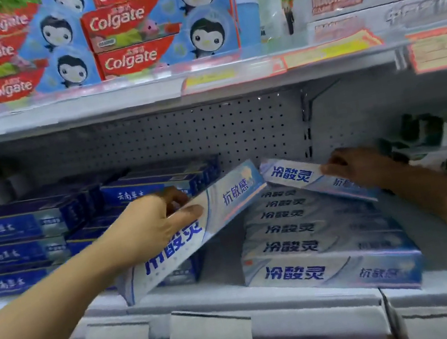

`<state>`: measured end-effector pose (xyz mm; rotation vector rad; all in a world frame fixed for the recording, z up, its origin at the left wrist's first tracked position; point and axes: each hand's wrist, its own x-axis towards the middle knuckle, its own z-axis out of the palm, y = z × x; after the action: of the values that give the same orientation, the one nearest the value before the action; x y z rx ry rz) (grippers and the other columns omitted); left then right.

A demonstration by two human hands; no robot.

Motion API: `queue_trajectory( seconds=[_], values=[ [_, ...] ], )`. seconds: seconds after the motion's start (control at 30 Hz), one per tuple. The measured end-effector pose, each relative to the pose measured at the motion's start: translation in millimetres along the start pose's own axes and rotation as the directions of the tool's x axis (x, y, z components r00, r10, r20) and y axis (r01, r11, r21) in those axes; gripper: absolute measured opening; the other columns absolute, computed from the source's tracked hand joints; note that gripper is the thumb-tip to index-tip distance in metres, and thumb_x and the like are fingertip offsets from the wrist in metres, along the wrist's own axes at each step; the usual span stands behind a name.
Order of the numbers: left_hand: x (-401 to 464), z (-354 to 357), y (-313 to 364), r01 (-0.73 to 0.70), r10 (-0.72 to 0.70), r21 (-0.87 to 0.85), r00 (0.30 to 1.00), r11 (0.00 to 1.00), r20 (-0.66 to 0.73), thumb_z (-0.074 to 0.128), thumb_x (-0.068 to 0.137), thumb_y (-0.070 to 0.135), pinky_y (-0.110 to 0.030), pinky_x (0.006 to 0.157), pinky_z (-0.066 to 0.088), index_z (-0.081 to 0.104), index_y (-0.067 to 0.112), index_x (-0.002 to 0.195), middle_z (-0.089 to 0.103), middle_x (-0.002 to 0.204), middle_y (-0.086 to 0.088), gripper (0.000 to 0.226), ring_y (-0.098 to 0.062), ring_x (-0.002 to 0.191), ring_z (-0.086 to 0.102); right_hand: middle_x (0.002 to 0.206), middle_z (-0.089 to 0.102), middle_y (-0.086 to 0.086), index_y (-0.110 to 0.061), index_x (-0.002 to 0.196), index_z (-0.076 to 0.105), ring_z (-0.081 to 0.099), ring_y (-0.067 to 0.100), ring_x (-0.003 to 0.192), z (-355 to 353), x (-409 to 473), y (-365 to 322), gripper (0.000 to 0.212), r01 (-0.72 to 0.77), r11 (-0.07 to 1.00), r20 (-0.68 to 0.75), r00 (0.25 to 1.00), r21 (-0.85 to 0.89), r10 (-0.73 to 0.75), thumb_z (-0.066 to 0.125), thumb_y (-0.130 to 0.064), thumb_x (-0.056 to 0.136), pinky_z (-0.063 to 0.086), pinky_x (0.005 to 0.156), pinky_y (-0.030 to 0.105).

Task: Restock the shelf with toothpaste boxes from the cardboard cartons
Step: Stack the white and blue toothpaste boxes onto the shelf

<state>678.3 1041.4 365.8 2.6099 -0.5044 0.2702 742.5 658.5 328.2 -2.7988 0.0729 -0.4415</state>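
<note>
Toothpaste box [218, 215], pale blue-white, tilted

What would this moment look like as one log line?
left hand: holds tilted white box | right hand: holds second white box over white stack | step: shelving

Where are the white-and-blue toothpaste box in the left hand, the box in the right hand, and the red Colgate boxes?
Left-hand white-and-blue toothpaste box [230, 198], head view, front face.
Right-hand box [292, 176], head view, printed end.
Red Colgate boxes [121, 18], head view, logo.
</note>
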Motion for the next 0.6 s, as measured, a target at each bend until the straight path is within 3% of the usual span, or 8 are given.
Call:
queue_trajectory(
  seconds=[0.1,0.17,0.27,0.33,0.4,0.5,0.6],
  values=[
    [26,-4,-11,-0.062,0.062,0.078,0.998,0.995,0.001,0.042,0.083,0.060,-0.017,0.047,0.034,0.055,0.032,0.100,0.061,0.082,0.016,0.035,0.003,0.053,0.052,0.081,0.060,0.008,-0.009,0.093,0.058,0.056,0.022,0.073,9,30,1,0.037,0.010,1.000,0.021,1.000,-0.020,-0.010,0.050,-0.045,0.092,0.040,0.064,0.030],
    [38,-5,-15,-0.080,0.080,0.067,0.997,0.995,0.007,0.040,0.080,0.068,-0.023,0.057,0.041,0.056,0.032,0.103,0.063,0.092,0.011,0.046,-0.004,0.068,0.057,0.086,0.061,0.012,-0.008,0.092,0.056,0.059,0.029,0.081,12,46,3,0.037,0.020,1.000,0.013,1.000,0.003,-0.020,0.052,-0.044,0.091,0.043,0.071,0.034],
    [48,-2,-13,-0.111,0.110,0.064,0.994,0.992,0.020,0.037,0.075,0.076,-0.027,0.069,0.043,0.057,0.033,0.105,0.063,0.094,0.010,0.056,-0.003,0.079,0.056,0.091,0.059,0.011,-0.012,0.089,0.049,0.056,0.026,0.085,12,58,-1,0.028,0.033,0.999,0.044,0.999,-0.016,-0.032,0.049,-0.039,0.094,0.037,0.070,0.031],
    [54,1,-11,-0.132,0.131,0.070,0.991,0.989,0.018,0.040,0.080,0.065,-0.019,0.065,0.040,0.053,0.036,0.104,0.055,0.087,0.016,0.040,0.004,0.076,0.050,0.116,0.058,0.010,-0.013,0.106,0.051,0.053,0.025,0.101,14,65,-3,0.029,0.028,0.997,0.057,0.998,-0.075,-0.024,0.044,-0.039,0.097,0.036,0.079,0.031],
    [58,2,-7,-0.159,0.159,0.094,0.987,0.983,0.016,0.044,0.086,0.056,-0.013,0.061,0.036,0.049,0.036,0.102,0.050,0.083,0.019,0.026,0.005,0.072,0.047,0.136,0.047,0.008,-0.012,0.129,0.045,0.046,0.026,0.120,18,72,-2,0.044,0.002,0.977,0.068,0.998,-0.213,0.013,0.038,-0.043,0.098,0.032,0.092,0.032],
    [63,5,4,-0.199,0.199,0.084,0.980,0.976,0.012,0.044,0.086,0.055,-0.014,0.066,0.037,0.053,0.032,0.095,0.057,0.084,0.012,0.027,0.001,0.074,0.050,0.130,0.047,0.013,-0.012,0.127,0.047,0.045,0.029,0.119,26,73,-1,0.042,0.027,0.954,0.035,0.999,-0.298,-0.018,0.037,-0.041,0.098,0.033,0.095,0.036],
    [71,15,23,-0.265,0.265,0.074,0.964,0.961,0.010,0.043,0.087,0.055,-0.011,0.062,0.035,0.054,0.031,0.091,0.056,0.082,0.013,0.026,0.004,0.071,0.048,0.138,0.039,0.016,-0.016,0.139,0.039,0.037,0.033,0.127,19,60,3,0.053,-0.011,0.970,-0.030,1.000,-0.243,0.003,0.053,-0.037,0.093,0.032,0.104,0.042]
  ],
)
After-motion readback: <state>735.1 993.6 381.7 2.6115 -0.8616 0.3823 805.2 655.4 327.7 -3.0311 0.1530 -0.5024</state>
